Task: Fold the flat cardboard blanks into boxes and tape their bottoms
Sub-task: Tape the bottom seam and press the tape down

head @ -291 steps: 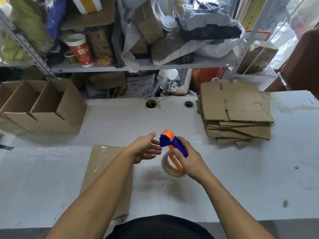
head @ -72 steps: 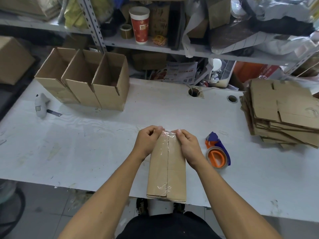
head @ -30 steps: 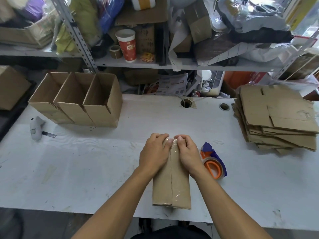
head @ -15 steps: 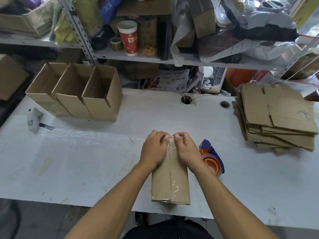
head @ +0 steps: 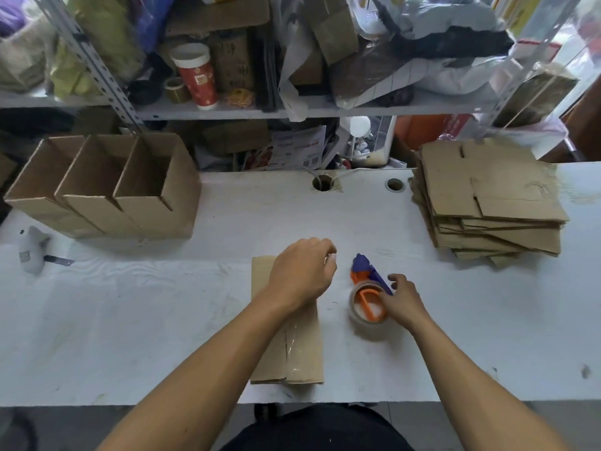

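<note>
Cardboard box [head: 302, 353], bottom seam taped and facing up, lies on the near part of the white table [head: 130, 320], its near end close to the table's front edge. Left hand [head: 300, 275] sits above the box's far end with fingers curled loosely inward, tips over the far edge; whether they touch the cardboard or pinch anything I cannot tell. Right hand [head: 401, 299] rests just right of the box on the tape dispenser [head: 369, 296], fingers spread and slightly bent against its orange and blue frame and clear tape roll, not yet closed around it. Farther right, a stack of flat cardboard blanks [head: 487, 200] sits near the back. At far left, three folded open boxes [head: 107, 187] stand side by side, touching, with a grey utility knife [head: 32, 252] in front. Behind the table, metal shelving [head: 227, 109] holds a red paper cup [head: 196, 76], bags and cardboard.
</note>
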